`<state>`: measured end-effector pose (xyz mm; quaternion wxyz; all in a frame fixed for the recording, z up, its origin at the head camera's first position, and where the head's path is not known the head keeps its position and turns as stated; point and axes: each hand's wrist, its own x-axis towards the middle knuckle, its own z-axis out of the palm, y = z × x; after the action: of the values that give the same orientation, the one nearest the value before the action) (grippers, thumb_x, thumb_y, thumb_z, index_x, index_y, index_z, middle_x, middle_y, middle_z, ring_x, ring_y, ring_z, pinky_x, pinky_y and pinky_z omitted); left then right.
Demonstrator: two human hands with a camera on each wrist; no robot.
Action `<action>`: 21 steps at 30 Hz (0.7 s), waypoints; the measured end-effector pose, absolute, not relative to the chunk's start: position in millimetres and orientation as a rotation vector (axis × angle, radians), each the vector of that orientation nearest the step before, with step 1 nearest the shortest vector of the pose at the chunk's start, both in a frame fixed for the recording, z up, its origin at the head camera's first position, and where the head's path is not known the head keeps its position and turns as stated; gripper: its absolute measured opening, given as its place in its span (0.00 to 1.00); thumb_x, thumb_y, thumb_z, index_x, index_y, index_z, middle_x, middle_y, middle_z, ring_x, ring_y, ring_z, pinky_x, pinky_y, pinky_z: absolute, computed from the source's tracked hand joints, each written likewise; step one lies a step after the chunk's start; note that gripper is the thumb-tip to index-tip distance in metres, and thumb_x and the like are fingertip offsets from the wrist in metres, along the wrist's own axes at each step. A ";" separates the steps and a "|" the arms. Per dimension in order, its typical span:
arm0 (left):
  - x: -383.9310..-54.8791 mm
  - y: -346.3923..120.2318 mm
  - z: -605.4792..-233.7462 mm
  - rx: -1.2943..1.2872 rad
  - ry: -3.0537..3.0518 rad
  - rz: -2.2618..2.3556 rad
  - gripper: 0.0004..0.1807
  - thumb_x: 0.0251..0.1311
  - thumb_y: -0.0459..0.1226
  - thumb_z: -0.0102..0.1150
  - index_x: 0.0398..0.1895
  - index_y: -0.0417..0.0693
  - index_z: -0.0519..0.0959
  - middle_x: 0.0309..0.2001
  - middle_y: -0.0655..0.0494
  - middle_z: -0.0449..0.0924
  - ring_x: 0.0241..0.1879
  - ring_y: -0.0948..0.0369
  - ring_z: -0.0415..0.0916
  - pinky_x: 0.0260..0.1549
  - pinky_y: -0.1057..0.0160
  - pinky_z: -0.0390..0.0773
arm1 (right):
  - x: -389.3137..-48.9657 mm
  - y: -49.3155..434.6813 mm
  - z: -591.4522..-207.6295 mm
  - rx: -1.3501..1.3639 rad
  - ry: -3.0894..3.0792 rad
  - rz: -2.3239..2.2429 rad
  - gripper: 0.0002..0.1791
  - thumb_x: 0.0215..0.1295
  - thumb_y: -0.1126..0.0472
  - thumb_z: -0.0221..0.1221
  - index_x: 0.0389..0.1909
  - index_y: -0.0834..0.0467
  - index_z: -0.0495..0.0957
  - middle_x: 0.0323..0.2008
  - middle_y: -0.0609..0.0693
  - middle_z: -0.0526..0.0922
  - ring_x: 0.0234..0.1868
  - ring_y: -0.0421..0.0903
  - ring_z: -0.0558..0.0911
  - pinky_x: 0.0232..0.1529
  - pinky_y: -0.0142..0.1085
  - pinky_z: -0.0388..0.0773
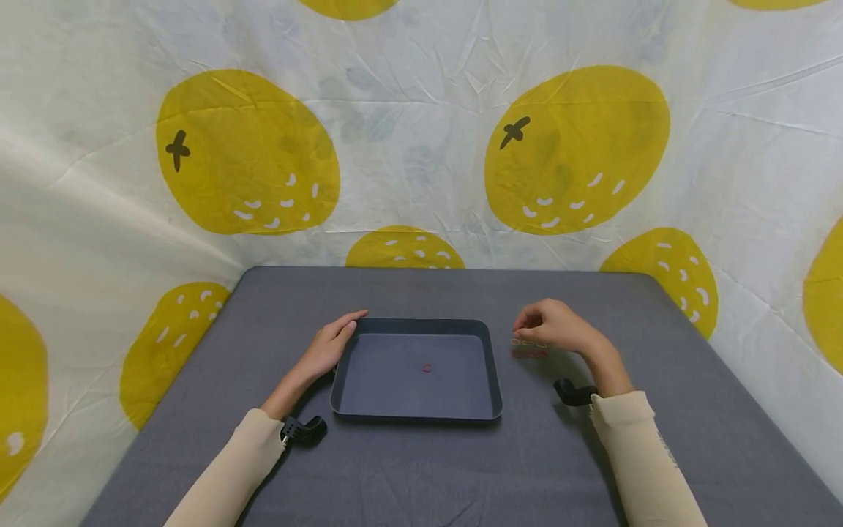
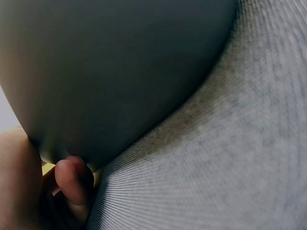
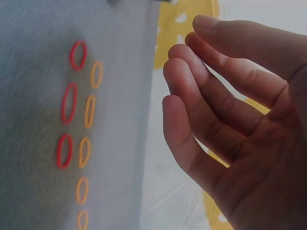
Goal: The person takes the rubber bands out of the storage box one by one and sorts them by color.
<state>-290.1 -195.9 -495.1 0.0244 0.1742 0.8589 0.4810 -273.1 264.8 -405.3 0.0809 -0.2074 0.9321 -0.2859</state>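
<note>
A dark grey rectangular tray [image 1: 395, 395] lies on the table. My left hand [image 1: 327, 348] holds its far left corner, thumb at the rim and the other fingers around the outside. In the left wrist view, curled fingertips [image 2: 71, 182] press against the tray's dark wall [image 2: 144, 72]. Inside the tray is one small red rubber band [image 1: 427, 365]. To the right of the tray, my right hand [image 1: 556, 324] hovers over rows of red rubber bands [image 3: 63, 108] and orange-yellow rubber bands [image 3: 86, 112]. Its fingers are loosely bent, thumb near the index fingertip, with nothing visible between them.
A grey cloth covers the table [image 1: 408, 468]. Behind and beside it hangs a white curtain [image 1: 408, 161] printed with yellow fruit. Each wrist wears a black camera mount, the left one [image 1: 304, 430] close to the tray's near left corner.
</note>
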 end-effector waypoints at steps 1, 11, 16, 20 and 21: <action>-290.0 -196.0 -495.5 0.540 2.652 1.492 0.25 0.84 0.46 0.38 0.77 0.54 0.68 0.74 0.40 0.68 0.09 0.55 0.66 0.18 0.54 0.75 | -273.9 262.9 -405.1 -0.629 2.791 -0.849 0.06 0.68 0.60 0.67 0.38 0.58 0.90 0.34 0.50 0.91 0.33 0.41 0.81 0.37 0.38 0.77; -290.3 -195.3 -494.3 0.537 2.644 1.501 0.25 0.84 0.47 0.38 0.78 0.54 0.68 0.72 0.38 0.71 0.07 0.56 0.65 0.15 0.53 0.75 | -277.0 245.0 -401.6 -0.662 2.764 -0.867 0.09 0.68 0.59 0.66 0.42 0.60 0.89 0.36 0.49 0.91 0.35 0.42 0.83 0.41 0.41 0.80; -290.5 -194.7 -494.7 0.543 2.699 1.467 0.24 0.84 0.46 0.38 0.77 0.55 0.69 0.74 0.43 0.69 0.25 0.53 0.78 0.37 0.52 0.79 | -279.7 236.4 -402.1 -0.709 2.759 -0.885 0.08 0.68 0.60 0.67 0.40 0.61 0.89 0.36 0.52 0.91 0.34 0.41 0.83 0.41 0.40 0.80; -290.9 -194.6 -495.5 0.545 2.732 1.444 0.24 0.84 0.47 0.38 0.77 0.55 0.70 0.75 0.44 0.69 0.47 0.49 0.82 0.51 0.50 0.76 | -281.4 230.1 -402.3 -0.745 2.756 -0.888 0.06 0.67 0.60 0.67 0.38 0.57 0.89 0.35 0.49 0.90 0.34 0.41 0.82 0.40 0.40 0.79; -291.0 -194.5 -495.5 0.542 2.732 1.444 0.25 0.84 0.47 0.38 0.77 0.55 0.70 0.75 0.45 0.69 0.48 0.48 0.82 0.51 0.48 0.77 | -281.9 228.6 -402.5 -0.749 2.755 -0.889 0.05 0.68 0.59 0.68 0.38 0.56 0.89 0.35 0.48 0.90 0.33 0.41 0.82 0.40 0.40 0.79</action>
<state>-291.0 -194.5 -495.5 0.0021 0.1727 0.8709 0.4602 -281.9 228.6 -402.5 0.0759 -0.2496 0.9187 -0.2965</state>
